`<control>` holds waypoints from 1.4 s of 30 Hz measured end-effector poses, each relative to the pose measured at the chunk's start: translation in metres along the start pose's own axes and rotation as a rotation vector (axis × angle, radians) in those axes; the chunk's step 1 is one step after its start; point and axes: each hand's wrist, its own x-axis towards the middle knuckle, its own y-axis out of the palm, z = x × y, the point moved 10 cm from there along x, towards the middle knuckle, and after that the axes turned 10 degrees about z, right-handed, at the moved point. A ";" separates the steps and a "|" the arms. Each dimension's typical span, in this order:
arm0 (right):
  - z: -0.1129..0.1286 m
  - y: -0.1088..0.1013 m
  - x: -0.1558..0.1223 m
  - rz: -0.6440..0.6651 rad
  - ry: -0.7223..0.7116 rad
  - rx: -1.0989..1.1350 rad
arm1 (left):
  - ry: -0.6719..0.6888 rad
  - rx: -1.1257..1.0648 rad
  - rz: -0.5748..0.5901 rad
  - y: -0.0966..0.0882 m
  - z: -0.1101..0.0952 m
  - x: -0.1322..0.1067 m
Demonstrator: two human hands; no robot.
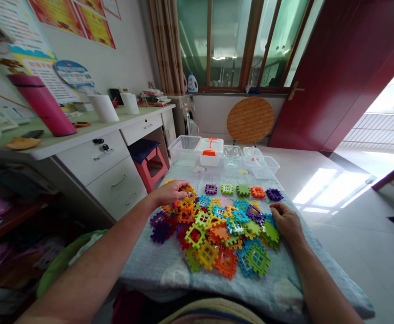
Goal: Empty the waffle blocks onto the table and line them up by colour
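A loose pile of colourful interlocking plastic tiles (220,225) covers the middle of the table; some are window frames, others solid. My left hand (172,192) is at the pile's far left, thumb and fingers closed on the edge of a yellow tile (190,194). At the right edge, my right hand (287,221) has its fingers curled together beside a blue tile (270,219), with nothing visible in them. Behind the pile runs a spaced row: a purple tile (211,189), a light green tile (227,188), a green tile (243,190), an orange tile (258,192) and a dark purple tile (274,194).
Clear plastic boxes (185,155) and a lidded box with orange latches (212,157) stand along the table's far end. A cloth (143,265) covers the table. To the left are a desk with drawers (111,180) and a red stool (154,168).
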 end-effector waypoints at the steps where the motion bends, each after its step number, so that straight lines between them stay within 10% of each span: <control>1: 0.001 0.000 0.000 -0.001 0.000 0.002 | -0.018 0.066 -0.020 0.002 0.000 -0.002; 9: 0.002 -0.002 -0.001 -0.011 0.011 0.013 | -0.191 0.503 -0.119 0.013 0.002 -0.002; 42: 0.002 -0.003 -0.002 -0.031 -0.012 0.038 | -0.275 0.543 -0.138 0.024 -0.003 -0.007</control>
